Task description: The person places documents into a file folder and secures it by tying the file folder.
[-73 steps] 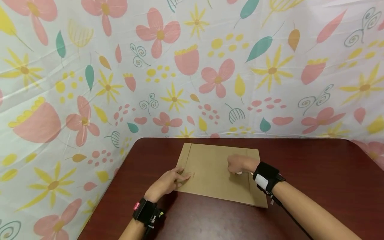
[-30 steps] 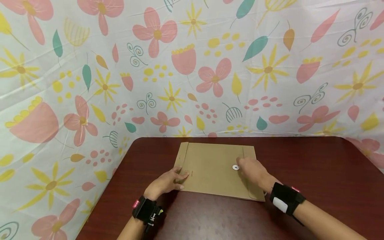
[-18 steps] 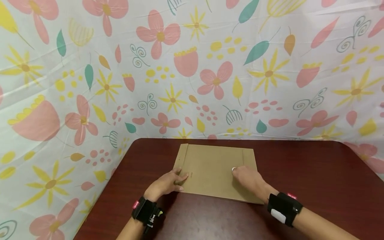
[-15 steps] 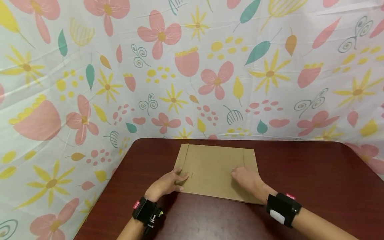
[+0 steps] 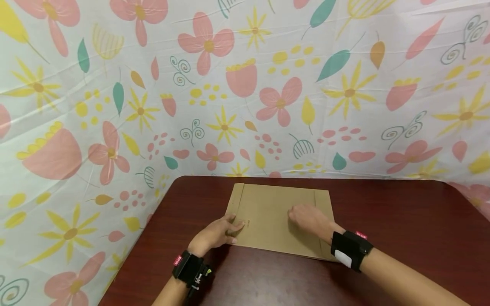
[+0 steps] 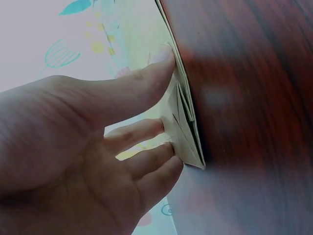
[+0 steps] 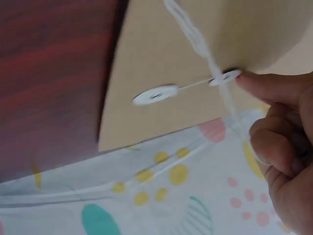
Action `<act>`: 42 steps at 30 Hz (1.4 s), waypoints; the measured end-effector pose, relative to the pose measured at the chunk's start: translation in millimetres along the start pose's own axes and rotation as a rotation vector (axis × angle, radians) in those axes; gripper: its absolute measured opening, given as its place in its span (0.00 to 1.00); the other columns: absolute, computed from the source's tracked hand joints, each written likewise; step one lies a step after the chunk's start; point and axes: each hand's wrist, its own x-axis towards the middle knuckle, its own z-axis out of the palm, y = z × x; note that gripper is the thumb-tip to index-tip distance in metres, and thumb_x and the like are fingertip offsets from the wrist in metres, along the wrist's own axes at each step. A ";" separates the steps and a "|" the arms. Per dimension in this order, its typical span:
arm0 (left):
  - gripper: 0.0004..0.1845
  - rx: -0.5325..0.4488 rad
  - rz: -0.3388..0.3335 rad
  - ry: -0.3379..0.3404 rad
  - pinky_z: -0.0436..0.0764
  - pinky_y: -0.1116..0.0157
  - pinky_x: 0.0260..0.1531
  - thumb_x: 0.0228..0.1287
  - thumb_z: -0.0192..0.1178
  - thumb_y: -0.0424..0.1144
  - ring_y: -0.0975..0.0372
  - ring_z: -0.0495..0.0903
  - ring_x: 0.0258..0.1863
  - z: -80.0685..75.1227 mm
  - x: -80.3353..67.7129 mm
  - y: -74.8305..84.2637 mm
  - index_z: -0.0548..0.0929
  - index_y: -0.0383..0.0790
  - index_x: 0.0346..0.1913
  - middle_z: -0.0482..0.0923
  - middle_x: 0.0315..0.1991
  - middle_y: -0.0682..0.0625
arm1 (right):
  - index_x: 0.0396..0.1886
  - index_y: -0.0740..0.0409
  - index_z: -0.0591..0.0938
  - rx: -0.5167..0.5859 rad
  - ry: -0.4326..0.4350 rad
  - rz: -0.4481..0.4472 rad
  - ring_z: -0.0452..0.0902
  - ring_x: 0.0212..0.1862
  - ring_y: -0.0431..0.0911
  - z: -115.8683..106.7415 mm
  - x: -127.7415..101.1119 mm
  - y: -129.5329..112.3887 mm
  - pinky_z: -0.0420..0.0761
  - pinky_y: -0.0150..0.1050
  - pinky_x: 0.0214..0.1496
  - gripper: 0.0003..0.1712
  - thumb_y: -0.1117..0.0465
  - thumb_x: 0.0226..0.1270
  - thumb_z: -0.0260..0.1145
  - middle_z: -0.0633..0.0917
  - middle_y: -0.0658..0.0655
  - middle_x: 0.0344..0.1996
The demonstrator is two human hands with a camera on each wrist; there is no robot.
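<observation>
A flat brown kraft paper string-tie envelope [image 5: 273,208] lies on the table. My left hand [image 5: 214,233] rests on its left end with fingers spread and fairly straight; the left wrist view shows the fingertips and thumb [image 6: 161,56] pressing the paper beside a folded end. Over the right part of the envelope is my right hand [image 5: 309,219]. In the right wrist view its curled fingers [image 7: 274,147] hold a white string [image 7: 190,32], while one fingertip touches a white button disc [image 7: 234,74]. Thin string links that disc to a second disc [image 7: 155,94]. Both discs are hidden in the head view.
The dark reddish-brown table [image 5: 398,221] extends around the envelope. A flower-printed cloth [image 5: 245,93] hangs behind it and along the left side. Each wrist wears a black strap [image 5: 350,250] with a device.
My right hand has circled around the discs, coming nearer the body, then shifting left and slightly away. It now covers the disc seen a second ago. My left hand has stayed on the envelope.
</observation>
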 end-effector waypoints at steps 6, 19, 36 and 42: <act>0.33 -0.030 -0.008 0.002 0.69 0.46 0.66 0.57 0.69 0.37 0.41 0.57 0.75 1.9 1.2 1.1 0.74 0.43 0.68 0.57 0.75 0.34 | 0.23 0.56 0.76 0.276 -0.034 0.109 0.70 0.23 0.42 3.8 0.2 23.6 0.69 0.33 0.25 0.12 0.74 0.57 0.69 0.74 0.50 0.19; 0.33 -0.053 0.001 -0.002 0.70 0.45 0.65 0.58 0.68 0.36 0.40 0.58 0.74 3.4 -3.5 1.0 0.73 0.42 0.68 0.56 0.75 0.34 | 0.27 0.57 0.81 0.721 -0.061 0.387 0.67 0.22 0.39 13.6 -12.1 44.6 0.69 0.34 0.26 0.06 0.64 0.62 0.70 0.81 0.49 0.23; 0.33 -0.073 -0.015 0.007 0.70 0.46 0.65 0.57 0.68 0.36 0.41 0.56 0.75 5.1 -2.9 0.9 0.74 0.42 0.68 0.57 0.76 0.35 | 0.29 0.62 0.82 0.848 0.007 0.610 0.69 0.24 0.41 13.4 -40.0 38.2 0.69 0.34 0.26 0.04 0.66 0.59 0.69 0.82 0.53 0.25; 0.33 -0.035 -0.013 0.026 0.70 0.46 0.65 0.57 0.68 0.36 0.40 0.56 0.75 2.1 -0.6 1.8 0.74 0.40 0.67 0.58 0.74 0.33 | 0.23 0.58 0.79 0.463 0.115 0.426 0.66 0.21 0.38 14.2 -44.5 14.0 0.67 0.32 0.22 0.09 0.74 0.57 0.66 0.76 0.48 0.17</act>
